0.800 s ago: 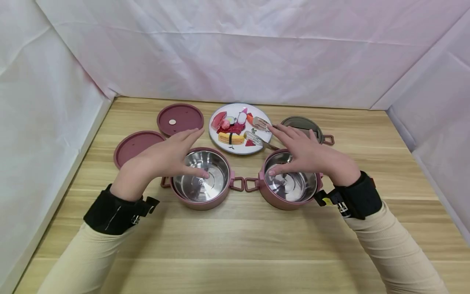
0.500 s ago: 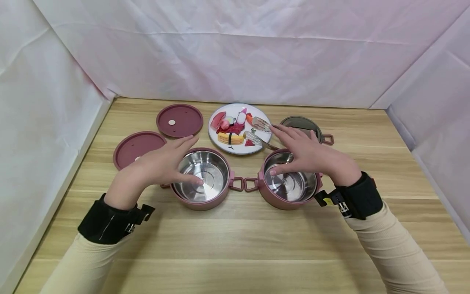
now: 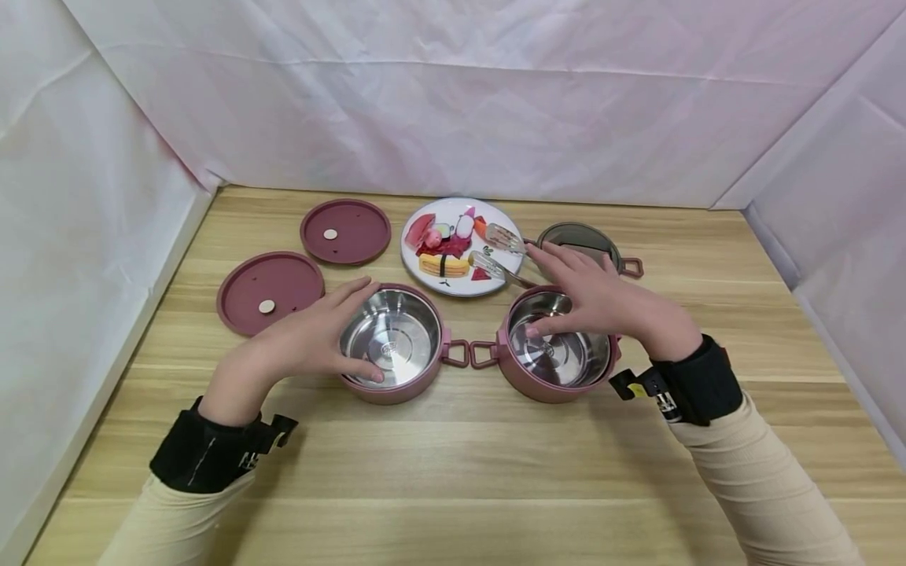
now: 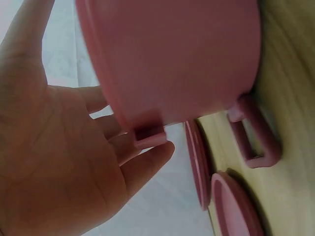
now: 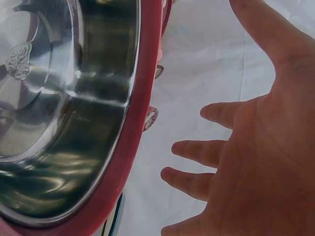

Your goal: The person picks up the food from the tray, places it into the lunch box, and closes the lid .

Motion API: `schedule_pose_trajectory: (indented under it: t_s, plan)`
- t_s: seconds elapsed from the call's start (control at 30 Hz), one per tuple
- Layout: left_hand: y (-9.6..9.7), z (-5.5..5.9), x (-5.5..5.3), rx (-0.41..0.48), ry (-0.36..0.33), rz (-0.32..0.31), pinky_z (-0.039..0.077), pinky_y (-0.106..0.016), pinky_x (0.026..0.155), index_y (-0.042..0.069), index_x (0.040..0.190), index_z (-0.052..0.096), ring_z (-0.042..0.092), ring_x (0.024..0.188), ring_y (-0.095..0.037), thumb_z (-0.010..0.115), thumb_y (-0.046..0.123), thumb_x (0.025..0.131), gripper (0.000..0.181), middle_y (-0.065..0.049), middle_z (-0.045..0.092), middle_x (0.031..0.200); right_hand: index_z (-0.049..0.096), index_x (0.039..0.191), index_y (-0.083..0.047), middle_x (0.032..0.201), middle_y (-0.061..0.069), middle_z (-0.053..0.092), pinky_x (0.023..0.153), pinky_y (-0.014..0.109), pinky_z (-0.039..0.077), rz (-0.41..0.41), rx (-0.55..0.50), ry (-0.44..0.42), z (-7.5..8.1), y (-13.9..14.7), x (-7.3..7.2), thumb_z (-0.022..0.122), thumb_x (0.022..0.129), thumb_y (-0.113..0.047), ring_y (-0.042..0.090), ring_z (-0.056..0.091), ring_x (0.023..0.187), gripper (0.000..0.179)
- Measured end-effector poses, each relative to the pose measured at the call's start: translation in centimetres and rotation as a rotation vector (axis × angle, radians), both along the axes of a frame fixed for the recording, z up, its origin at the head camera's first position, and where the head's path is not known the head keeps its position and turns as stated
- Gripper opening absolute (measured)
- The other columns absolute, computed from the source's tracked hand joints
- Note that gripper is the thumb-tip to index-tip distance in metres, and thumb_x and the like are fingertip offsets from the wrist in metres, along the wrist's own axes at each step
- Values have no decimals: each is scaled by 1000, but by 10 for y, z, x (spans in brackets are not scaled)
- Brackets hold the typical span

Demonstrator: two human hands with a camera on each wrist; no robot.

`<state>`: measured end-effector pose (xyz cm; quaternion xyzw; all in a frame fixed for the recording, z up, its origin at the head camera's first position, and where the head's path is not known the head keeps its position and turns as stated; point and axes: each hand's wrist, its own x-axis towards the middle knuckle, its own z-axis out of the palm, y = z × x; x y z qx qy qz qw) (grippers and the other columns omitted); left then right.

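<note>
Two pink pots with steel insides stand side by side in the head view, handles nearly meeting. My left hand (image 3: 304, 338) is at the left side of the left pot (image 3: 392, 393), thumb over its near rim and fingers along the far left rim. In the left wrist view its fingertips reach close to a small tab (image 4: 150, 137) at that pot's rim, the palm facing the wall. My right hand (image 3: 602, 303) hovers spread above the right pot (image 3: 534, 389). The right wrist view shows its fingers (image 5: 197, 152) apart from the pot's rim (image 5: 140, 98), holding nothing.
Two dark red round lids (image 3: 347, 212) (image 3: 241, 287) lie at the left. Behind the pots, a white plate (image 3: 453, 206) bears toy sushi (image 3: 444, 266) and slotted metal utensil heads (image 3: 504, 237). A grey-green round piece (image 3: 576, 233) with a pink handle lies behind my right hand.
My left hand has moved left and toward the body, from over the left pot to its left rim, uncovering more of the near lid. My right hand has shifted slightly right.
</note>
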<state>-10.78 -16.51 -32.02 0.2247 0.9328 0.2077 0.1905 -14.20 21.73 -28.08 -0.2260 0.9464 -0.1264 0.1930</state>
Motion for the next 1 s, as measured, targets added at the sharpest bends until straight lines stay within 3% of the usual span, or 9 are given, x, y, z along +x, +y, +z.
schedule_pose_trajectory:
  t_s: [0.23,0.5,0.83,1.0]
  plan:
    - [-3,-3,3,56,-13,-9,31,-64,115,5,160,7,19,151,-46,84,60,69,131,-22,9,167,6,162,-28,168,15,8,113,78,2,-17,-1,10,-2,7,-1,72,81,-63,41,9,154,110]
    - [-9,-9,5,122,-25,-1,23,-63,119,1,159,5,10,153,-45,85,64,64,140,-21,3,167,12,162,-22,167,17,11,113,77,2,-51,-21,36,-3,18,-3,73,84,-57,44,10,153,105]
    - [-15,-17,7,151,-20,9,29,-61,117,3,160,6,20,151,-44,85,64,64,138,-23,9,166,26,158,-8,164,21,21,116,74,4,-110,-69,119,-9,36,-10,64,96,-42,45,15,152,79]
    - [-15,-19,7,165,-15,18,31,-61,116,5,160,7,23,150,-43,86,63,64,137,-21,11,166,34,154,-3,161,23,27,118,66,18,-127,-99,156,-14,46,-11,65,97,-32,46,22,149,70]
